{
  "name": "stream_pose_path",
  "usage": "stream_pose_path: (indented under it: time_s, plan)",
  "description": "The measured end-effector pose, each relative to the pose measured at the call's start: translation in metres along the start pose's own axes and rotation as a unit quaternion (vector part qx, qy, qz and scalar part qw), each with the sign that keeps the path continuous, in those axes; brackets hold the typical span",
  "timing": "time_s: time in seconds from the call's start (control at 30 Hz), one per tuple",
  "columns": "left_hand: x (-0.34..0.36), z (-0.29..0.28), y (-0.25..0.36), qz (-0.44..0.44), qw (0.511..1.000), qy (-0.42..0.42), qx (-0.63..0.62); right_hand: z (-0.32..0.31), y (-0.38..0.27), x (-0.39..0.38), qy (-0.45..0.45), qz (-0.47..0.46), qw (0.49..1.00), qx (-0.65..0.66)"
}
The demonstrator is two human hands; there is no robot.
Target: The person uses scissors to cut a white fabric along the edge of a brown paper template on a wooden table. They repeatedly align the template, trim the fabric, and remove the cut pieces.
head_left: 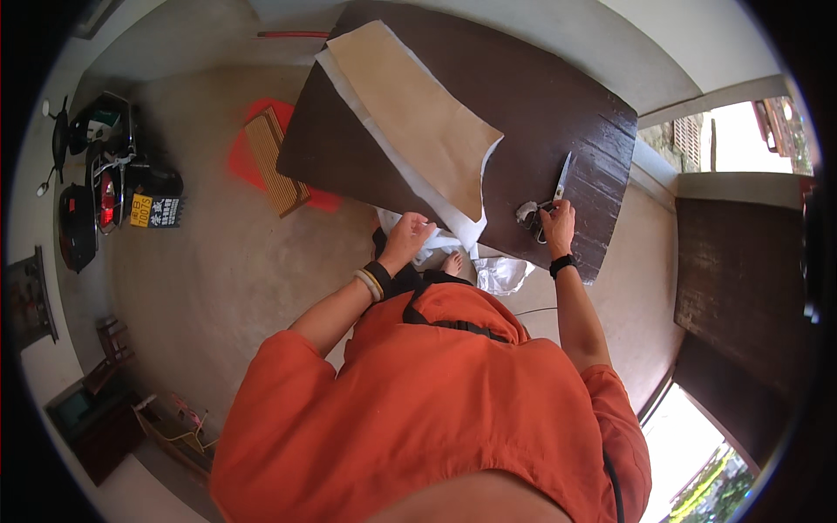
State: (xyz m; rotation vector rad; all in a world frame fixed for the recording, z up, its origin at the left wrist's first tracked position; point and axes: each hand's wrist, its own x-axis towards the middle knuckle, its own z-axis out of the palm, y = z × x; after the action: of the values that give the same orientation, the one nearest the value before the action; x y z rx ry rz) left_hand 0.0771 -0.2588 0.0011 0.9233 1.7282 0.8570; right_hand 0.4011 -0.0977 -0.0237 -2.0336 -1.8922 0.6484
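Note:
A brown paper pattern piece (405, 105) lies over a slightly offset white fabric piece (471, 229) on the dark table (545, 96). My left hand (408, 235) is loosely closed at the table's front edge, left of the fabric's lower corner; what its curled fingers hold, if anything, is hidden. My right hand (558, 227) grips metal scissors (564, 174) by their handles, blades pointing away from me, right of the paper. A small crumpled grey item (527, 212) lies beside it. White cloth (501, 275) shows below the table's edge.
A red plastic stool (246, 152) with a slatted wooden board (270, 161) stands left of the table. A black scooter (91, 192) is along the left wall, with wooden furniture (91, 436) lower left. Dark panels (732, 270) and bright openings are on the right. My bare foot shows below.

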Motion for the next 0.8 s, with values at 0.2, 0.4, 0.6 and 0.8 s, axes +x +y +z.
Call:
stream_pose_path:
  time_s: [0.2,0.4,0.6,0.8]
  plan:
    - [-0.011,0.021,-0.006,-0.220,0.937,-0.062,-0.264,-0.002,-0.016,-0.037,-0.021,-0.031,0.999,-0.017]
    - [-0.003,0.040,0.007,-0.239,0.913,-0.113,-0.310,-0.002,-0.026,-0.028,-0.023,0.018,0.999,-0.018]
    - [0.006,0.063,0.005,-0.226,0.907,-0.110,-0.339,0.013,-0.009,-0.017,-0.024,0.032,0.998,0.056]
    - [0.015,0.066,-0.004,-0.192,0.891,-0.107,-0.398,-0.017,0.030,-0.037,-0.237,0.126,0.917,0.295]
